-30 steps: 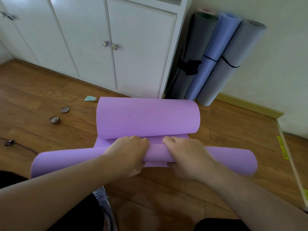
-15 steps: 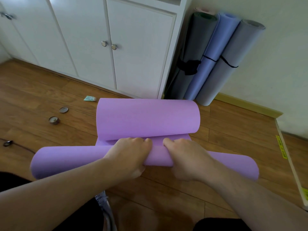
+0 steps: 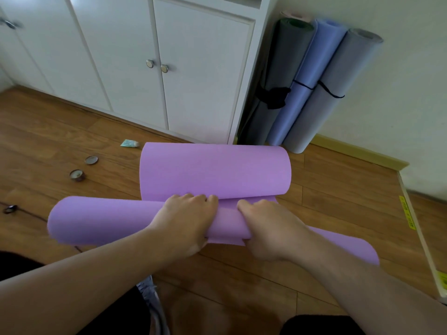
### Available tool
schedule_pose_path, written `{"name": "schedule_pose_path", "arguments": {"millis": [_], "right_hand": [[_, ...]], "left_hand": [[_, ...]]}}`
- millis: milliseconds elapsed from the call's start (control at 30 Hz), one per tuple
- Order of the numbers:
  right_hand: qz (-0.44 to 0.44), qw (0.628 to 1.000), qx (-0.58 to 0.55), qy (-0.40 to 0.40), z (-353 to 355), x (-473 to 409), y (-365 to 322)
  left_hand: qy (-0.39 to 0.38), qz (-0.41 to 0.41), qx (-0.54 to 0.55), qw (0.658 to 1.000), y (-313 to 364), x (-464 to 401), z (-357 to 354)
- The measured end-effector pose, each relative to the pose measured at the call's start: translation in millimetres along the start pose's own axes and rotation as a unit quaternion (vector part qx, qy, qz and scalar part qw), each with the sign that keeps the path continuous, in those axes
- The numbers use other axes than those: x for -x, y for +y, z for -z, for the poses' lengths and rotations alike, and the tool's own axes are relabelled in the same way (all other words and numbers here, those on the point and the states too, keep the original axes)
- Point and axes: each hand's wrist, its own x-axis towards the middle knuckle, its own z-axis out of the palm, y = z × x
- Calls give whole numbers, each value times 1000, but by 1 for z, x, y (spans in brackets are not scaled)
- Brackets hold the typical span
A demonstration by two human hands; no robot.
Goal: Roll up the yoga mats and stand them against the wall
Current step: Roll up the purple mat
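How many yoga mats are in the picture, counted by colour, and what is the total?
Purple foam mat, half rolled on the floor: 1
Dark grey rolled mat against the wall: 1
Light blue rolled mat against the wall: 1
Light grey rolled mat against the wall: 1
Total: 4

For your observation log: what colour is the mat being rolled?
Plain purple mat, clearest in the head view.

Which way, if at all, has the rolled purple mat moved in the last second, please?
Yes: the purple roll edged slightly forward, its left end nearer the white cabinet.
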Motion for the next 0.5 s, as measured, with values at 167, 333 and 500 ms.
{"name": "schedule_pose_path", "arguments": {"millis": [167,333,500], "right_hand": [[55,991,81,90,1,4,0],[33,994,77,75,-1,2,-4],[3,999,23,31,3,0,0]], "left_hand": [[-50,26,38,998,-6,-7,4],[-33,4,38,999,-7,-4,8],[43,-26,4,999,-4,0,2]]}}
